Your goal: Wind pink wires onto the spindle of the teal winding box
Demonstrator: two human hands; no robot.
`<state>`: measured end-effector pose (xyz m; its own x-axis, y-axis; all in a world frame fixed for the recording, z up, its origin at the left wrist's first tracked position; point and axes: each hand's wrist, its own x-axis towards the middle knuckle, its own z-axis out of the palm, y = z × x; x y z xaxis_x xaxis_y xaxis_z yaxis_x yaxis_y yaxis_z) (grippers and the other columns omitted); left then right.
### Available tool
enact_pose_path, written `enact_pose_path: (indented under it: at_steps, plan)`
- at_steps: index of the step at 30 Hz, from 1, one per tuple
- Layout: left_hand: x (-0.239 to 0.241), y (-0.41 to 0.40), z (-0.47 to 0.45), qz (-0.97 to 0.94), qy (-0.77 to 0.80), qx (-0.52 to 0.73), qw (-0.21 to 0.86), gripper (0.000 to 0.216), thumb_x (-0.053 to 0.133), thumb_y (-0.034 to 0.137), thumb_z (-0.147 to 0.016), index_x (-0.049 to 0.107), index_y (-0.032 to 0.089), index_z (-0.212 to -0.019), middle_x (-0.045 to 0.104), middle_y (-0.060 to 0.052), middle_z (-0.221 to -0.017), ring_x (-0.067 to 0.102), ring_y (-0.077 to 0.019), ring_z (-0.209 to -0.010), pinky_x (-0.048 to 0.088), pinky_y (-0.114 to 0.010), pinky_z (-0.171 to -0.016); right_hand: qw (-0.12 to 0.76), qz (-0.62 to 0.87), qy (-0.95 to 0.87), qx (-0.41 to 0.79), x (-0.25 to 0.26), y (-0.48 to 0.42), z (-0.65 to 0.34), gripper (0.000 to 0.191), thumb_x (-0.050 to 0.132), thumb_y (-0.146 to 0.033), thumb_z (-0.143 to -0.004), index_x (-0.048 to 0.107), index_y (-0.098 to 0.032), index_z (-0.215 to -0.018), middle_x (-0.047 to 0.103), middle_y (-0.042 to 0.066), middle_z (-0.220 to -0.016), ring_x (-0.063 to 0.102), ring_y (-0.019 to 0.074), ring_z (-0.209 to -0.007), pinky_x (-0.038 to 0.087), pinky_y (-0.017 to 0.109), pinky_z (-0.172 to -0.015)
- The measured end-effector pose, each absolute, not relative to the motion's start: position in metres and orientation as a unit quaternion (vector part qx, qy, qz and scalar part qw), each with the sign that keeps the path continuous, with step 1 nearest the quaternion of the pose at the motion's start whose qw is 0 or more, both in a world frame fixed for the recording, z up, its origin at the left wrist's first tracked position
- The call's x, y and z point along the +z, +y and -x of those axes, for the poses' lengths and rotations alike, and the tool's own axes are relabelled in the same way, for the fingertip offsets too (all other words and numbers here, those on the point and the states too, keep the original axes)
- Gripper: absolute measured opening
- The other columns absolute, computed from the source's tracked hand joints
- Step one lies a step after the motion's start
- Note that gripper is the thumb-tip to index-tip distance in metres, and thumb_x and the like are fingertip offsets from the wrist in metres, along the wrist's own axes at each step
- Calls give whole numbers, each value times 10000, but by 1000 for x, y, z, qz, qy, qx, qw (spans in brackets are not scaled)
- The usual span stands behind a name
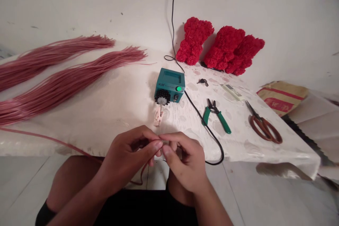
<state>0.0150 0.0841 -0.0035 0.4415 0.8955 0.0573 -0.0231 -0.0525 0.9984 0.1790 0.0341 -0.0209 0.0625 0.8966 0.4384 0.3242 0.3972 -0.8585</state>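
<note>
Pink cord (62, 142) trails from the lower left of the frame to the hands, the left hand (127, 159) and right hand (185, 162) pinching it narrowly between their fingertips, just off the front edge of the white table (106, 113).

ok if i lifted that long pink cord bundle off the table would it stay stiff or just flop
The pink cord bundle would probably flop: its thin strands lie curved on the table. It likely feels light, and the strands may slip apart, since they fan out loose at the tip.

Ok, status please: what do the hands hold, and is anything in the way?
Left hand and right hand pinching thin pink cord together. Black power cable beside right hand.
</note>
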Motion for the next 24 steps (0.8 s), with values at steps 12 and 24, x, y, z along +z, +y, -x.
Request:
enact_pose_path:
  at_steps: [12,24]
  plan:
    - [0,81,-12,-592,416,402,561,179,683,334,-851,676,196,-738,636,42,-597,562,-84,-504,448,-174,-522,563,496,-591,298,-21,39,-167,137,648,-250,-910,662,-182,-792,433,-77,-555,412,57,-506,346,167,-496]
    - [-2,92,-11,-615,383,347,596,260,593,384,-930,589,178,-772,657,6,-639,591,-125,-561,428,-245,-567,494,505,-579,407,-24,44,-174,312,555,-423,-987,604,-179,-798,505,-44,-598,425,89,-547,339,222,-538]
